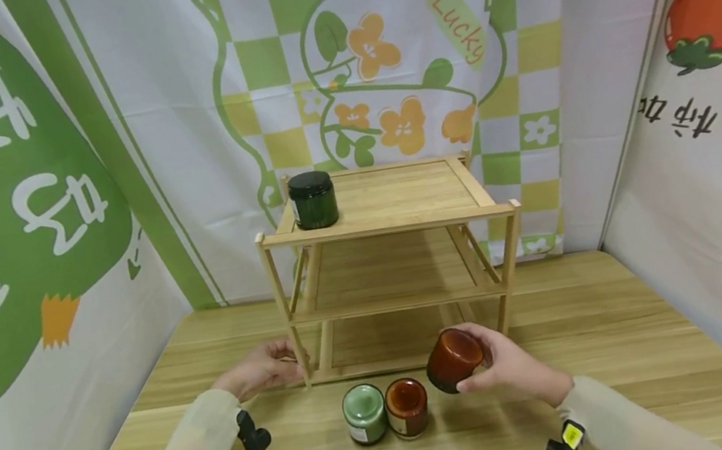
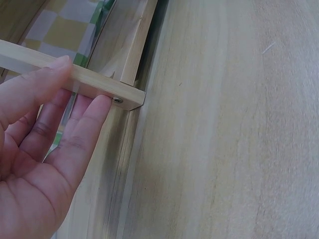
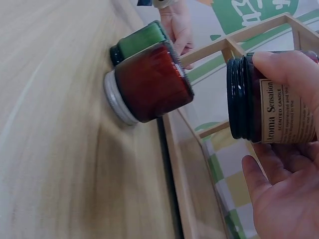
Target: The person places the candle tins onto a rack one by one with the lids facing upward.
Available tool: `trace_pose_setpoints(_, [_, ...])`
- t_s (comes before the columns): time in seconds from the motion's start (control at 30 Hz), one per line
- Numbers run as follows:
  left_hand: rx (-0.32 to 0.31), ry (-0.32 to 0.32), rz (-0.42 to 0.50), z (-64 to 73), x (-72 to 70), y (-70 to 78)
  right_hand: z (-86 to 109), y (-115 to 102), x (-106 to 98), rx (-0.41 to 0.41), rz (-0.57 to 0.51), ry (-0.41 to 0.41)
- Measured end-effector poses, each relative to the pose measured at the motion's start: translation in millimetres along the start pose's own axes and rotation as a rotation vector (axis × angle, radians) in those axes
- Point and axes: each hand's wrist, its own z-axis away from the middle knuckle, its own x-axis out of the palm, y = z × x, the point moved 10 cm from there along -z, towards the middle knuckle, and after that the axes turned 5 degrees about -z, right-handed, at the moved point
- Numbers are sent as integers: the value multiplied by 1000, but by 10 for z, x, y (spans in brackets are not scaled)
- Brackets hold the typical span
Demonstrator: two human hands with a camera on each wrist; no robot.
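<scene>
My right hand (image 1: 511,367) grips an amber candle jar (image 1: 454,360) in front of the rack's right side, tilted, its black lid lower left. The jar's paper label (image 3: 284,112) reads "Aroma Sensation scented candle". With thumb and fingers, my left hand (image 1: 263,368) pinches the front left leg (image 2: 92,83) of the wooden rack (image 1: 387,304) near its foot. Between the hands, a green candle jar (image 1: 364,409) and a second amber candle jar (image 1: 407,405) stand side by side on the table, lids down; the amber one's lid (image 3: 117,99) is silvery.
On the rack's top shelf, at the left, stands a dark green jar (image 1: 314,202) with a black lid. Two lower shelves lie beneath it. Printed cloth (image 1: 392,57) hangs behind and at both sides of the wooden table (image 1: 603,344).
</scene>
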Motion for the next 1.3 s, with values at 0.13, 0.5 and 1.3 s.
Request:
trace_pose_setpoints(0.13, [2, -3, 1, 2, -2, 8, -25, -51, -31, 40, -7, 11])
trace_pose_setpoints(0.5, [-12, 0, -23, -12, -6, -15, -39, -210, -162, 62, -3, 40])
trace_pose_setpoints(1.3, [-10, -12, -5, -27, -4, -14, -175, -559, -304, -39, 42, 79])
